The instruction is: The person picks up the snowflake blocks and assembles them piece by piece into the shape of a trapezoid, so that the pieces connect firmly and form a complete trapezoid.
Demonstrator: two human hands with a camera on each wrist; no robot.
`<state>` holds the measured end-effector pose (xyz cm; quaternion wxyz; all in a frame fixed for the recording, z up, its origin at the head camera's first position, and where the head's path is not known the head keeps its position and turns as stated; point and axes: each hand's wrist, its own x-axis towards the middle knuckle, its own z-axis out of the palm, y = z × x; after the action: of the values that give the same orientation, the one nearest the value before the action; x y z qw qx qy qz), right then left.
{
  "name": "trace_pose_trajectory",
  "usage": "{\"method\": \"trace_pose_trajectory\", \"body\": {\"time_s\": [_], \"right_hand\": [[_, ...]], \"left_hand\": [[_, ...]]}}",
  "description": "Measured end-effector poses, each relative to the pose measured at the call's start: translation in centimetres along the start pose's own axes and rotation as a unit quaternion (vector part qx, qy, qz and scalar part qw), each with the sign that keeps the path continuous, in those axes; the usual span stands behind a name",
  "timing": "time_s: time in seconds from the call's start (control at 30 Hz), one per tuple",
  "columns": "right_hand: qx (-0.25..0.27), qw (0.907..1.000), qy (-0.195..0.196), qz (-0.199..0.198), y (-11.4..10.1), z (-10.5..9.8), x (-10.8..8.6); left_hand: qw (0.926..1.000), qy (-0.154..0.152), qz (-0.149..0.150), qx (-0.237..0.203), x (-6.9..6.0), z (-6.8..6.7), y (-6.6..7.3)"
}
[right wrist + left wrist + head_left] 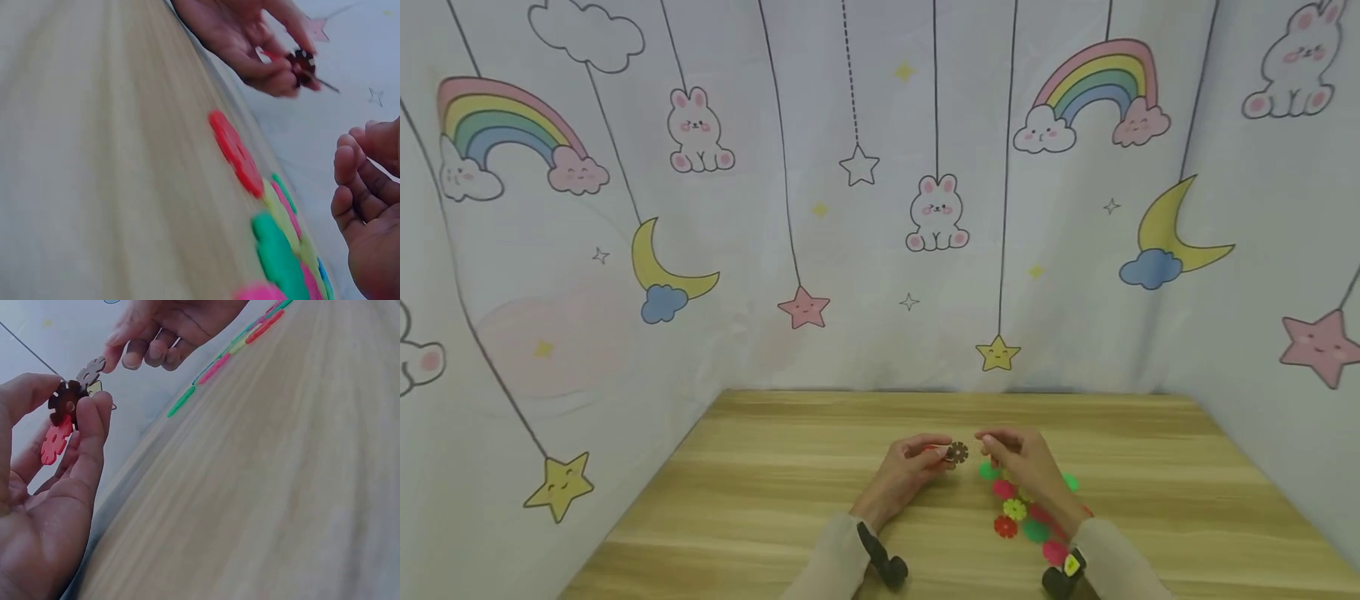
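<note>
My left hand [906, 471] pinches a small cluster of joined, notched flower-shaped discs between thumb and fingers. In the left wrist view a dark brown disc [65, 404] sits between the fingertips. A second brown disc [92, 370] slots into its upper side, and a red disc [56, 444] hangs below, partly behind the fingers. My right hand [1026, 462] is just to the right with loosely bent fingers and nothing seen in it. A gap separates it from the cluster in the head view. Below the right hand lie loose discs, including red [1006, 527] and yellow [1015, 509].
More loose discs, such as a green one [1037, 532] and a pink one [1055, 552], lie beneath the right forearm, which hides part of the pile. The wood-grain table [737, 500] meets a white patterned curtain [865, 350] behind and at both sides.
</note>
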<state>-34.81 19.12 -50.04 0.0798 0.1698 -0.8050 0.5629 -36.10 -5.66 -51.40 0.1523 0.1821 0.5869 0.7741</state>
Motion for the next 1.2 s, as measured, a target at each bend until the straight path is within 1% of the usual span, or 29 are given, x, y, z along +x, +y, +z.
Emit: {"method": "trace_pose_trajectory", "body": {"time_s": [0.07, 0.17, 0.3, 0.37, 0.43, 0.57, 0.63, 0.67, 0.77, 0.83, 0.93, 1.03, 1.1, 1.2], "right_hand": [[-0.021, 0.9994, 0.023, 0.017, 0.5, -0.7, 0.0], [-0.069, 0.9959, 0.041, 0.041, 1.2, -1.6, -0.2], [-0.134, 0.9892, 0.037, 0.048, 1.6, -2.4, -0.3], [-0.156, 0.9866, 0.029, 0.038, 1.7, -2.5, -0.4], [-0.179, 0.9836, 0.017, 0.018, 1.6, -2.5, -0.4], [-0.238, 0.9709, -0.010, -0.021, 1.5, -1.8, -0.5], [-0.261, 0.9647, -0.023, -0.026, 1.4, -1.4, -0.5], [-0.265, 0.9633, -0.028, -0.028, 1.3, -1.2, -0.5], [-0.259, 0.9644, -0.042, -0.031, 1.1, -0.8, -0.5], [-0.239, 0.9691, -0.051, -0.035, 1.0, -0.7, -0.5], [-0.199, 0.9778, -0.061, -0.026, 1.1, -0.7, -0.5], [-0.165, 0.9851, -0.044, -0.020, 1.4, -0.7, -0.4], [-0.152, 0.9881, -0.017, -0.016, 1.5, -0.6, -0.4], [-0.119, 0.9925, 0.014, -0.026, 1.7, -0.5, -0.3]], "left_hand": [[1.0000, 0.004, -0.001, -0.009, -0.1, -0.1, 0.0], [0.9999, 0.004, -0.006, -0.013, -0.2, -0.2, 0.0], [0.9998, 0.003, -0.014, -0.012, -0.2, -0.2, 0.1], [0.9998, 0.001, -0.018, -0.013, -0.2, -0.2, 0.2], [0.9997, -0.002, -0.019, -0.012, -0.3, -0.2, 0.3], [0.9997, -0.015, -0.018, -0.007, -0.2, -0.2, 0.4], [0.9997, -0.021, -0.014, -0.003, -0.2, -0.2, 0.4], [0.9997, -0.022, -0.013, -0.002, -0.2, -0.2, 0.4], [0.9996, -0.026, -0.010, 0.005, -0.3, -0.2, 0.4], [0.9996, -0.026, -0.007, 0.011, -0.3, -0.2, 0.4], [0.9993, -0.029, -0.005, 0.025, -0.4, -0.2, 0.4], [0.9990, -0.030, -0.009, 0.031, -0.3, -0.1, 0.4], [0.9990, -0.029, -0.013, 0.033, -0.3, -0.1, 0.4], [0.9989, -0.029, -0.012, 0.036, -0.2, 0.0, 0.4]]}}
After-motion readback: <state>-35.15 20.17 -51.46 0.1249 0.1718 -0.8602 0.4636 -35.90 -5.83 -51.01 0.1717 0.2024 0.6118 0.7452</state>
